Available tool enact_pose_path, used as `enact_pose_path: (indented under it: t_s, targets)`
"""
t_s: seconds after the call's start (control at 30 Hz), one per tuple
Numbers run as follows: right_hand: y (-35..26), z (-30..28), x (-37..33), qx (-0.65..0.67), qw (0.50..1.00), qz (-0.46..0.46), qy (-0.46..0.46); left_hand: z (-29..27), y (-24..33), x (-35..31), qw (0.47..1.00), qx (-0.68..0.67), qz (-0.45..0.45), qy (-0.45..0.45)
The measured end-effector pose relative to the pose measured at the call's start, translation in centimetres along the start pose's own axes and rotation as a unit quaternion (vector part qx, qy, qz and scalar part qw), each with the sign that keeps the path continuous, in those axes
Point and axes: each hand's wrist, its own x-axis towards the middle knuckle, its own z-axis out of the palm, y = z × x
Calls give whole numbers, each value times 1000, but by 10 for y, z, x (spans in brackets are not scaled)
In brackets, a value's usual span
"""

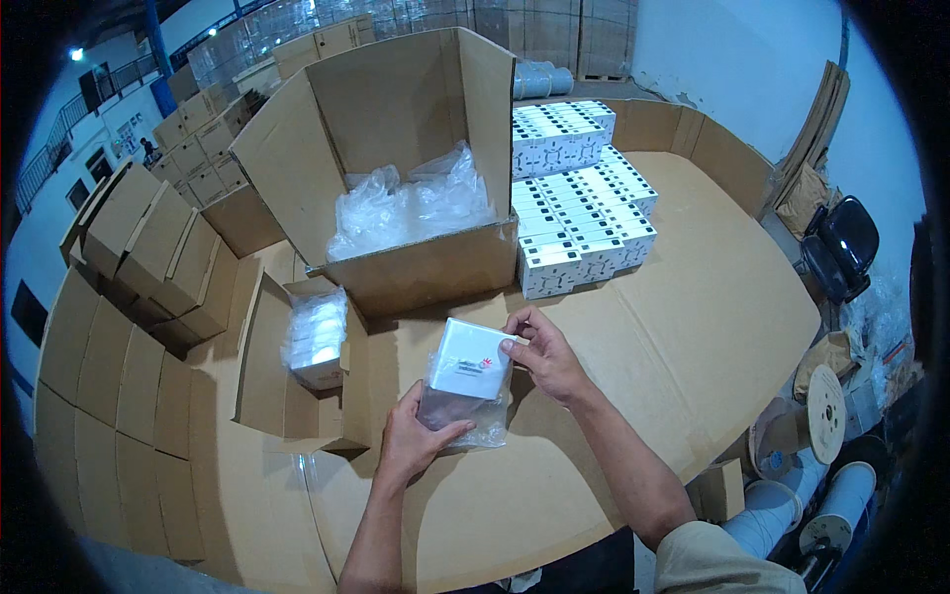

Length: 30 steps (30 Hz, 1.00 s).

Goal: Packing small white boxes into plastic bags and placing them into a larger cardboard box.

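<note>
A flat white box (469, 358) with a small red mark sits partly inside a clear plastic bag (465, 416), its upper part sticking out. My left hand (414, 436) grips the bag at its lower left, thumb across the front. At the box's upper right corner, my right hand (544, 354) pinches the edge between thumb and fingers. Left of my hands stands an open small carton (265, 366) with several bagged white boxes (319, 332) lined up in it. Behind it, a large open carton (426, 275) holds a heap of clear plastic bags (411, 208).
Stacks of white printed boxes (584, 223) stand right of the large carton on the cardboard-covered table (673, 327). Rows of brown cartons (119, 416) line the left side. A black chair (841, 247) and cable spools (824, 411) are on the floor at right.
</note>
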Motion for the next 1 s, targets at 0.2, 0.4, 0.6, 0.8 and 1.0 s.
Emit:
enact_pose_path:
  t_s: [0.2,0.4,0.6,0.8,1.0]
  targets:
    - [-6,6,-3,-31,999,34,-22,4,6,-1,1000,-12,13,16]
    - [-10,11,-3,-54,998,18,-6,6,5,1,994,-98,-47,27]
    - [-10,13,-3,-97,995,19,-17,8,-3,3,994,-89,-53,30]
    - [-6,14,-1,-64,998,21,9,15,-10,7,988,-131,-33,77]
    - [2,19,-4,-82,985,148,19,15,-21,27,980,-133,-26,147]
